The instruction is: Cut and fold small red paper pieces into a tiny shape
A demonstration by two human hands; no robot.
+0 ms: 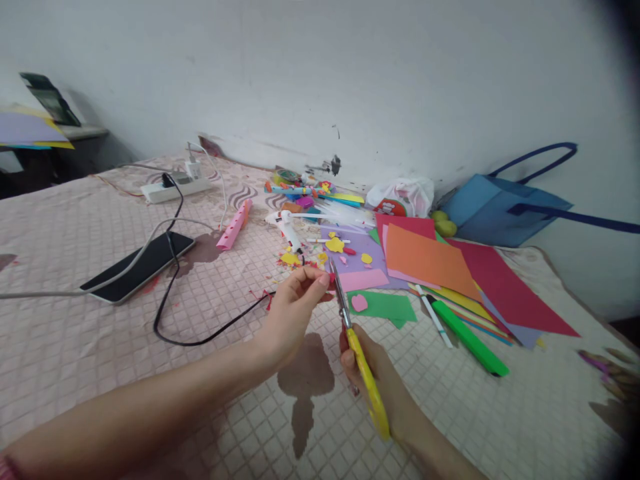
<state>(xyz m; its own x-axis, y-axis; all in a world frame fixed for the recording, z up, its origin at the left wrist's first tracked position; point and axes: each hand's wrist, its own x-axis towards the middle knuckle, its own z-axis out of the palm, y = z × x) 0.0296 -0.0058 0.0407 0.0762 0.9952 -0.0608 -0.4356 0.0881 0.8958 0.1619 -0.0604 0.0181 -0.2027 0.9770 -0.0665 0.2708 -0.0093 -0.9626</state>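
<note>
Two hands: scissors snipping red scrap

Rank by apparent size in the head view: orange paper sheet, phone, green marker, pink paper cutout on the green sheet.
1. orange paper sheet
2. phone, slightly smaller; sits farther from the camera, so this is unsure
3. green marker
4. pink paper cutout

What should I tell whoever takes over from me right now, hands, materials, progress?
Left hand: pinching a small red paper scrap at the scissor blades.
Right hand: gripping yellow-handled scissors, blades up at the scrap.
Nearby: colored paper sheets, glue gun, green marker, phone.
Done: small cut shapes lie on the purple sheet.
Left: the scrap looks mid-cut.
</note>
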